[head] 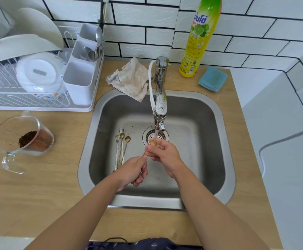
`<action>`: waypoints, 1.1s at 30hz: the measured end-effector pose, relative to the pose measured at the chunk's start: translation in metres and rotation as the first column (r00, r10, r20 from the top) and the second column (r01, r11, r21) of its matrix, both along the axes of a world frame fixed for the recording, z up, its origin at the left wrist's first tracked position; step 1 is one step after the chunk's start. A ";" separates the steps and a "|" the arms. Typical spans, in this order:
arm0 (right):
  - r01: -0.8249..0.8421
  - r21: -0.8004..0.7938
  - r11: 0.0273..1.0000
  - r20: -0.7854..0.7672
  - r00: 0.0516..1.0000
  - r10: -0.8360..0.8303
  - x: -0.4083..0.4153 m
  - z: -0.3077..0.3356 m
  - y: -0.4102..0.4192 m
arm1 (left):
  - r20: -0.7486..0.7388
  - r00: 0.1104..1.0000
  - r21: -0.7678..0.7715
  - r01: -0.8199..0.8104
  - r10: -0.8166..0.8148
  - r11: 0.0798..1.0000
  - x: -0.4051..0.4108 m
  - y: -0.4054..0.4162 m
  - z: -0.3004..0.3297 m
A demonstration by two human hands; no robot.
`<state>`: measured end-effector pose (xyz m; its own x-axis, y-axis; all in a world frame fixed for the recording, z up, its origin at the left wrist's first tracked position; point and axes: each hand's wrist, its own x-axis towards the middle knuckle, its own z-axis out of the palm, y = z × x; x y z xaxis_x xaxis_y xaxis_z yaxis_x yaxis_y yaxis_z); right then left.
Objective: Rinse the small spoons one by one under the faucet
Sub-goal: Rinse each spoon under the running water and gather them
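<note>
Both forearms extended forward, converging. Left hand loosely fisted, thumb and forefinger pinched together. Right hand just ahead of it, fingertips pinched, wrist angled inward.

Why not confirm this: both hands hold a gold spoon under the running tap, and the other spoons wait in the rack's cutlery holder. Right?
Wrong on one point. The head view shows the other spoons lying on the sink floor, left of the drain. Both hands do hold a gold spoon under the running tap.

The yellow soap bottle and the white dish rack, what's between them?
In the head view, a crumpled beige cloth and the chrome faucet.
</note>
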<state>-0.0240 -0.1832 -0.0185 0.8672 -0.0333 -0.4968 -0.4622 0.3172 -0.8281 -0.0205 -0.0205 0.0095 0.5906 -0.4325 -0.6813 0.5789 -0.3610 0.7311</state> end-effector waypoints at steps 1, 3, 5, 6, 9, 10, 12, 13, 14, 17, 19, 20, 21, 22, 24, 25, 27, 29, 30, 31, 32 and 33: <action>0.020 -0.023 1.000 -0.012 1.000 -0.021 0.001 0.000 0.000 | -0.006 1.000 -0.001 0.002 -0.002 1.000 0.000 0.000 0.000; 0.054 -0.020 0.998 -0.025 0.998 -0.055 0.002 -0.001 0.000 | -0.030 0.999 -0.007 -0.010 0.009 1.000 0.000 0.000 -0.001; 0.019 0.085 0.996 -0.014 1.000 -0.018 0.003 -0.003 -0.002 | -0.074 0.996 -0.012 -0.054 0.053 0.998 0.003 0.001 -0.004; -0.008 0.138 0.990 -0.005 1.000 0.009 0.002 -0.003 -0.002 | -0.111 0.990 -0.018 -0.090 0.087 0.996 0.006 0.002 -0.005; -0.034 0.163 0.986 0.029 0.999 0.029 0.001 -0.005 -0.001 | -0.215 0.968 -0.053 -0.141 0.127 0.989 0.011 0.006 -0.008; -0.011 0.152 0.988 0.033 0.999 0.006 0.001 -0.005 -0.001 | -0.221 0.969 -0.057 -0.123 0.107 0.991 0.011 0.007 -0.008; 0.039 0.114 0.993 0.032 0.999 -0.043 0.001 -0.005 -0.001 | -0.179 0.984 -0.037 -0.032 0.025 0.999 0.010 0.007 -0.008; 0.048 0.078 0.996 0.029 0.998 -0.050 0.001 -0.005 -0.001 | -0.152 0.988 -0.024 0.011 -0.015 1.000 0.008 0.007 -0.008; 0.047 0.025 0.999 0.029 0.998 -0.048 0.001 -0.005 0.000 | -0.132 0.991 -0.021 0.035 -0.038 0.999 0.007 0.006 -0.007; 0.033 -0.104 0.994 0.053 0.998 -0.028 0.001 -0.008 0.001 | -0.096 0.994 -0.008 0.053 -0.053 0.999 0.002 0.005 -0.005; 0.014 -0.154 0.988 0.077 0.997 -0.002 0.000 -0.008 0.002 | -0.100 0.993 0.012 0.066 -0.064 0.998 0.001 0.005 -0.004; 0.010 -0.179 0.984 0.090 0.996 0.006 -0.001 -0.007 0.003 | -0.110 0.992 0.016 0.069 -0.066 0.998 0.001 0.005 -0.004; 0.016 -0.197 0.980 0.103 0.995 0.005 -0.002 -0.007 0.003 | -0.121 0.990 0.017 0.070 -0.067 0.997 0.001 0.005 -0.004; 0.029 -0.203 0.979 0.114 0.994 -0.006 -0.002 -0.006 0.003 | -0.130 0.989 0.017 0.075 -0.072 0.997 0.000 0.004 -0.003; 0.055 -0.194 0.979 0.116 0.993 -0.033 -0.002 -0.006 0.001 | -0.135 0.987 0.016 0.094 -0.091 0.995 0.000 0.004 -0.003; 0.056 -0.199 0.978 0.107 0.994 -0.035 -0.001 -0.006 0.000 | -0.135 0.986 0.015 0.098 -0.095 0.995 0.000 0.003 -0.003; 0.014 -0.194 0.981 0.092 0.996 0.004 -0.001 -0.006 0.000 | -0.135 0.987 0.013 0.088 -0.086 0.996 0.001 0.004 -0.003; -0.014 -0.201 0.979 0.102 0.994 0.035 -0.002 -0.006 0.001 | -0.141 0.987 -0.002 0.078 -0.078 0.997 0.001 0.005 -0.004; -0.002 -0.204 0.979 0.107 0.994 0.024 -0.002 -0.006 0.001 | -0.143 0.986 -0.012 0.080 -0.080 0.997 0.001 0.005 -0.004; 0.018 -0.206 0.978 0.107 0.994 0.004 -0.002 -0.005 0.000 | -0.144 0.986 -0.019 0.081 -0.083 0.996 0.001 0.005 -0.005; 0.032 -0.206 0.978 0.101 0.995 -0.011 -0.001 -0.005 0.000 | -0.144 0.986 -0.023 0.081 -0.083 0.996 0.001 0.005 -0.006; 0.033 -0.205 0.978 0.091 0.996 -0.014 -0.001 -0.006 0.000 | -0.145 0.986 -0.023 0.076 -0.079 0.997 0.001 0.005 -0.006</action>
<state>-0.0248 -0.1835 -0.0244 0.9051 -0.1480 -0.3986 -0.3787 0.1455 -0.9140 -0.0197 -0.0158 0.0035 0.4495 -0.4856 -0.7498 0.6507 -0.3970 0.6473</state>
